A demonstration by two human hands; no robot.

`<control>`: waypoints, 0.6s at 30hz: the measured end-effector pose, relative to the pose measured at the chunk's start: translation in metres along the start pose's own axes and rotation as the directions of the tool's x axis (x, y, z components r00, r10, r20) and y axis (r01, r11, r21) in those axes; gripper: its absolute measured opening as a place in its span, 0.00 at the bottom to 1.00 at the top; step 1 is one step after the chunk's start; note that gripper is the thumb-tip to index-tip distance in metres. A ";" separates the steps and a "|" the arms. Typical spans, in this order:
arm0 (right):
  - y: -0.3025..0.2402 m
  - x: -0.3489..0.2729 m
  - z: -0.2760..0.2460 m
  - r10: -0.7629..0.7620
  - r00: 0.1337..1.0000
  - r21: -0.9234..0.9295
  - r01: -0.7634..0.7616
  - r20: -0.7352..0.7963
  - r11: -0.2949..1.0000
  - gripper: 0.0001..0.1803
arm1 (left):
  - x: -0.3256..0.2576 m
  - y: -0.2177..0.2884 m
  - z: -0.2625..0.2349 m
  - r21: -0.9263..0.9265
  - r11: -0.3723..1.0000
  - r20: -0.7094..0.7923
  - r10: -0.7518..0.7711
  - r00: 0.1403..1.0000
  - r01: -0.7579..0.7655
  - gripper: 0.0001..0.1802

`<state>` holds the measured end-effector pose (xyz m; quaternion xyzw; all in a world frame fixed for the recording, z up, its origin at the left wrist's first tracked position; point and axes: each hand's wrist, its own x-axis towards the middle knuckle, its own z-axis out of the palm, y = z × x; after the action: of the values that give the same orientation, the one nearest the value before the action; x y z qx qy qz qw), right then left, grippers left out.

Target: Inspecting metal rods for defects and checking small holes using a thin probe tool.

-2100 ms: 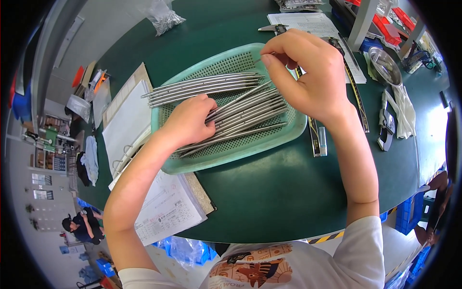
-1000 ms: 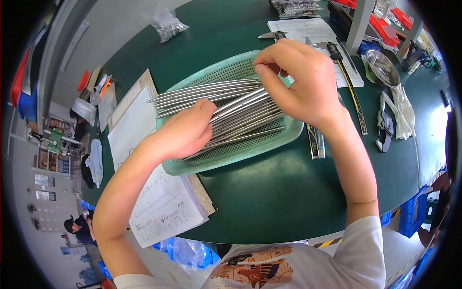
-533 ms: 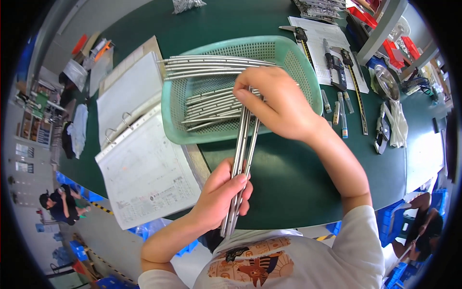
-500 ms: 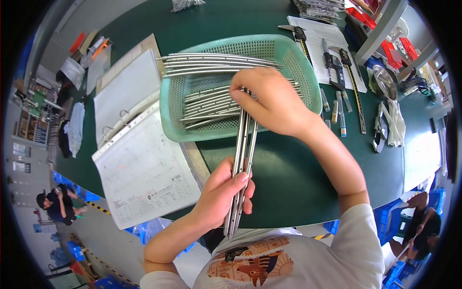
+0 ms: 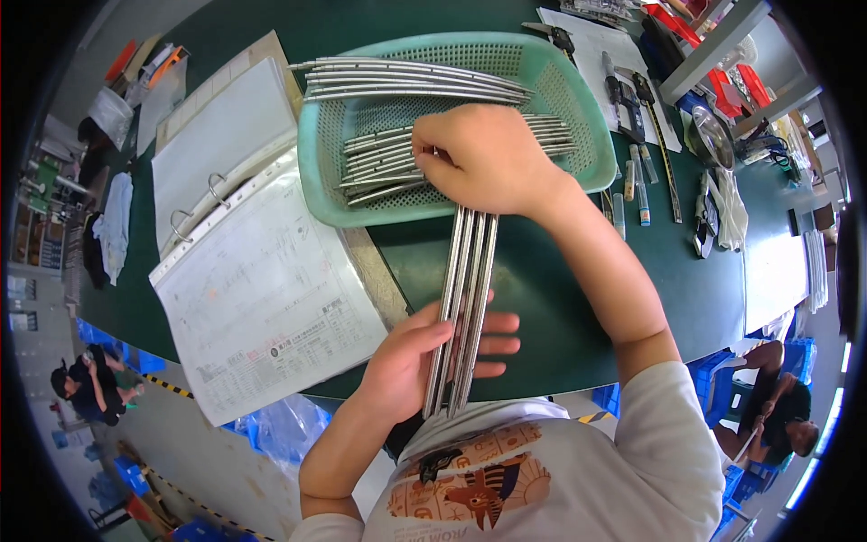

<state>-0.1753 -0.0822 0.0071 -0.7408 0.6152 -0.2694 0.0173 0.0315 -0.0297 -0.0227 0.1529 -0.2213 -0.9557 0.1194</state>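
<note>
A bundle of slim metal rods point(image 5: 467, 271) runs between my two hands, in front of the basket. My right hand point(image 5: 492, 161) is closed around the bundle's upper end, above the basket's near rim. Lower down, my left hand point(image 5: 402, 361) supports the rods loosely, thumb against their side and fingers stretched out behind them. A pale green perforated plastic basket point(image 5: 316, 185) stands on the table. More metal rods point(image 5: 384, 172) lie inside it, partly hidden by my right hand; another group of rods point(image 5: 406, 81) rests across its left and far part.
An open ring binder point(image 5: 262, 298) with printed sheets lies left of the basket. To the right are calipers point(image 5: 664, 126), a digital micrometer point(image 5: 623, 108), small tubes point(image 5: 641, 194) and white gloves point(image 5: 730, 212) on the green table point(image 5: 560, 307). Other people sit farther off.
My left hand's fingers have loosened from a curled grip to stretched out behind the rods. The rods have spread flatter side by side. The view has shifted slightly.
</note>
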 end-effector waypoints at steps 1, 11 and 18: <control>0.000 -0.001 0.000 0.004 1.000 0.003 -0.004 0.011 1.000 0.05 | -0.010 -0.003 -0.005 0.026 0.996 -0.011 -0.081 0.997 0.081 0.29; -0.004 0.000 0.000 -0.127 0.971 -0.102 0.108 -0.201 0.989 0.06 | -0.048 -0.032 -0.008 0.058 0.995 -0.205 -0.070 0.976 0.083 0.34; 0.003 0.002 -0.015 0.138 0.957 0.053 -0.129 -0.254 0.990 0.08 | -0.050 -0.022 0.012 0.000 0.997 -0.144 -0.075 0.987 0.076 0.35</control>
<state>-0.1843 -0.0796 0.0198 -0.6559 0.6561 -0.3721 -0.0312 0.0702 0.0093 -0.0106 0.2303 -0.2089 -0.9453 0.0986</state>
